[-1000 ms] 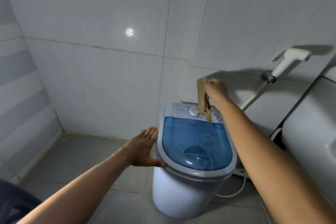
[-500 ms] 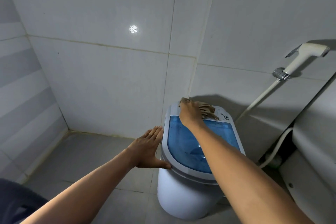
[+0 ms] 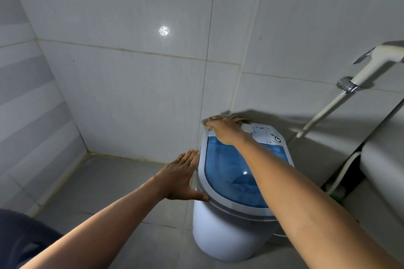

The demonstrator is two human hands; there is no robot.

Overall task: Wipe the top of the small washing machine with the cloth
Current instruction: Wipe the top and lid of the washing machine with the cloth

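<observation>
A small white washing machine (image 3: 223,238) with a clear blue lid (image 3: 231,170) stands on the tiled floor near the wall corner. My right hand (image 3: 223,130) presses a tan cloth (image 3: 239,119) flat on the white control panel at the machine's far left corner; only the cloth's frayed edge shows past my fingers. My left hand (image 3: 180,178) lies flat against the machine's left rim, fingers together and thumb on the front rim, holding nothing. A dial and button (image 3: 277,138) show at the panel's right end.
A white bidet sprayer (image 3: 376,61) hangs on the right wall with its hose (image 3: 323,111) running down behind the machine. A white toilet tank (image 3: 387,155) stands at the right. Grey tiled walls close in behind and to the left.
My right hand brought the hanging cloth down onto the control panel, then slid it left to the far left corner. My left hand stayed on the rim.
</observation>
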